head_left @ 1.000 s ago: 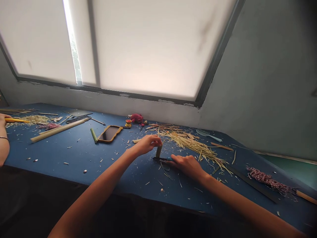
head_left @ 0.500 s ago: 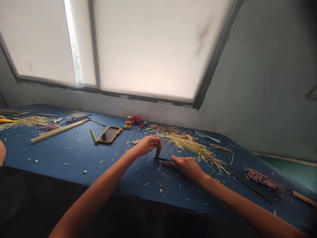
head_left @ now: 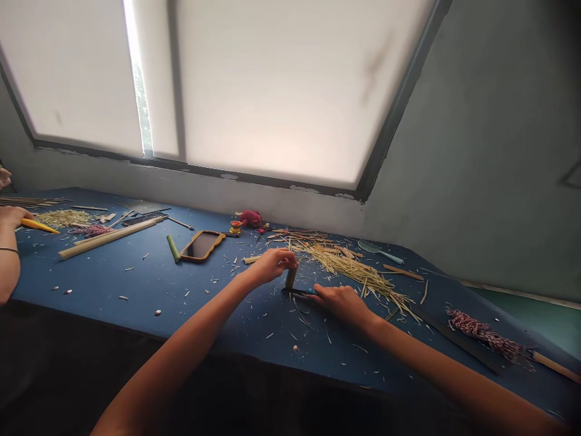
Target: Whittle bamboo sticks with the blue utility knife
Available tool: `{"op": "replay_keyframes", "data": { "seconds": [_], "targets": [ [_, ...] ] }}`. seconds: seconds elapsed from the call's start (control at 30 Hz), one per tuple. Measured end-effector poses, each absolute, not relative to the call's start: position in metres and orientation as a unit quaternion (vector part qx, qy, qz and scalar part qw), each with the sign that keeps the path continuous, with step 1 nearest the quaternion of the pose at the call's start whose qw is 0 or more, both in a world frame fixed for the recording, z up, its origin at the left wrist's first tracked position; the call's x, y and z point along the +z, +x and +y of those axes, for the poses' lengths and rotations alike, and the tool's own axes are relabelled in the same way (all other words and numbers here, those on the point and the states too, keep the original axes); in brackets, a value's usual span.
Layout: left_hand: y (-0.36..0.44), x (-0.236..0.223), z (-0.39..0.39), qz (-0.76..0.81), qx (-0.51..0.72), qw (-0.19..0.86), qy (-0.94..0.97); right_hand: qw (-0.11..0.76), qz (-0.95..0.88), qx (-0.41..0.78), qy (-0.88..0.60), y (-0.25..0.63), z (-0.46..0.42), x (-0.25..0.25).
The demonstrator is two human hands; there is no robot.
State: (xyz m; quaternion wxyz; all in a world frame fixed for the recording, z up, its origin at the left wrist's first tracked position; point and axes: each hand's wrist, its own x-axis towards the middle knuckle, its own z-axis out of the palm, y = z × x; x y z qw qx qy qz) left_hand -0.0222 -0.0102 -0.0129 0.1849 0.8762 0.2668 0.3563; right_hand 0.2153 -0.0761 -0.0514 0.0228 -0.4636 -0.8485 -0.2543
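Hands at work over a blue table [head_left: 113,281]. Left hand [head_left: 275,265], fingers bent down from above, pinches the top of a short bamboo piece [head_left: 291,278], which stands nearly upright just below that pinch. Right hand [head_left: 344,303] is wrapped around the blue handle of a knife [head_left: 312,291]; its dark blade points left and lies at the foot of the bamboo, beneath the left fingertips. Whether the edge has entered the bamboo is too small to tell.

Beyond the grip and to its right spreads a heap of thin bamboo strips [head_left: 358,267], with a pale green hairbrush [head_left: 381,251] behind it. Left of the grip are a wavy-framed mirror [head_left: 200,245] and a short green bamboo tube [head_left: 173,248]. Far left, another person's hand [head_left: 16,216] holds a yellow tool [head_left: 40,226].

As a judgement, the main danger is a slip: the bamboo is held only near its top, so sideways force from the blade at its foot could tip or twist it. If the blade jumped free or rode upward along the bamboo, it could reach the left fingers. Loose shavings [head_left: 299,312] around the base might also let the foot slide, spoiling the cut.
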Motion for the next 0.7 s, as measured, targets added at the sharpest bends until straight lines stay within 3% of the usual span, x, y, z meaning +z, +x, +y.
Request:
{"op": "replay_keyframes", "data": {
  "seconds": [0.27,0.7],
  "targets": [
    [-0.025,-0.016,-0.004,0.267,0.367,0.218,0.864,0.044,-0.843,-0.262,-0.467,0.213,-0.07,-0.037],
    [-0.011,-0.025,0.01,0.268,0.382,0.32,0.825,-0.042,-0.858,-0.166,-0.484,0.204,-0.075,-0.027]
  ]
}}
